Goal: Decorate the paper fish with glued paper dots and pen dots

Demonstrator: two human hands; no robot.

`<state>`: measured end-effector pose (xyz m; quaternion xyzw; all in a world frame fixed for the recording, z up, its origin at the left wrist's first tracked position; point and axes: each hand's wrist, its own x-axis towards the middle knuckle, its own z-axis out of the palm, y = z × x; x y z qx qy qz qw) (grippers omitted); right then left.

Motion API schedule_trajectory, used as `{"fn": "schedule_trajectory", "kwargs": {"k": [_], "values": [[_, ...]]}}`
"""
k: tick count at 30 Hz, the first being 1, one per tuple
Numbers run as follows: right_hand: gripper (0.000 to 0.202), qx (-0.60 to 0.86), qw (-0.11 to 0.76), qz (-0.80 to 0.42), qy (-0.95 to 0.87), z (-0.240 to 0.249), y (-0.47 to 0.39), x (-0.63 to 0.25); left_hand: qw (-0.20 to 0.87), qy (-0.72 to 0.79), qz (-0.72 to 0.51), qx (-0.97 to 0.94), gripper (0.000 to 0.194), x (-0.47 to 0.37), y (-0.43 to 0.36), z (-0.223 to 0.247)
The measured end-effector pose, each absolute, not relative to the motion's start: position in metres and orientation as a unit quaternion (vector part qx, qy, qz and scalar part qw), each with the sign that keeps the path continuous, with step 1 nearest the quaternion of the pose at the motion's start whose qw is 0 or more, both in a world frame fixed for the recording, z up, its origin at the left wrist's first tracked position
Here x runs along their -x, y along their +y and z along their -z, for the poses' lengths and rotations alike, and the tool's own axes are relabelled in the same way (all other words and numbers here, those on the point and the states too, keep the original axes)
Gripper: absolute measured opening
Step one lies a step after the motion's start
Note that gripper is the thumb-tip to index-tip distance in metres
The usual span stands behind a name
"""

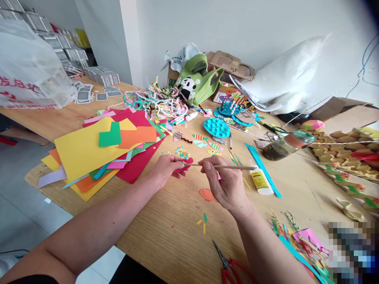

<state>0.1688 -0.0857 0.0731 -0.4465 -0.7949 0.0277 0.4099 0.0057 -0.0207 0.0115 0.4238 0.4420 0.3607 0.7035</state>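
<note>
A small red paper piece [187,163] is pinched in the fingers of my left hand [167,169]. My right hand [223,181] grips a thin wooden stick [233,167], whose left end touches or nearly touches the red piece. Just beyond my hands is a small heap of colourful paper bits [181,152]. An orange paper fish [206,194] lies partly under my right hand. Several patterned paper fish [199,143] rest farther back, and a glue bottle [261,180] lies to the right of my right hand.
Stacked coloured paper [85,146] spreads over the left side. Red-handled scissors [226,262] lie at the front edge. Blue strips [263,169], a glass jar [287,146] and corrugated paper [334,152] are on the right. Behind stand a green panda bag [197,83] and yarn [160,102].
</note>
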Motion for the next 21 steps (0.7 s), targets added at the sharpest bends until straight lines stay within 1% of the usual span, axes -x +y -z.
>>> {"fn": "schedule_trajectory", "kwargs": {"k": [4,9,15,21], "values": [[0.015,0.439,0.403,-0.027,-0.802,-0.0738,-0.0864,-0.1696,0.703,0.441,-0.364,-0.422,0.013,-0.0054,-0.0204,-0.0108],[0.014,0.433,0.424,-0.038,-0.795,-0.0745,-0.0866,-0.1707,0.7,0.443,-0.37,-0.42,0.014,-0.0047,-0.0205,-0.0121],[0.014,0.431,0.415,-0.041,-0.8,-0.0733,-0.085,-0.1705,0.701,0.44,-0.362,-0.429,0.013,-0.0053,-0.021,-0.0129],[0.015,0.435,0.435,-0.047,-0.787,-0.0735,-0.0857,-0.1728,0.686,0.449,-0.374,-0.435,0.011,-0.0055,-0.0211,-0.0122]]}}
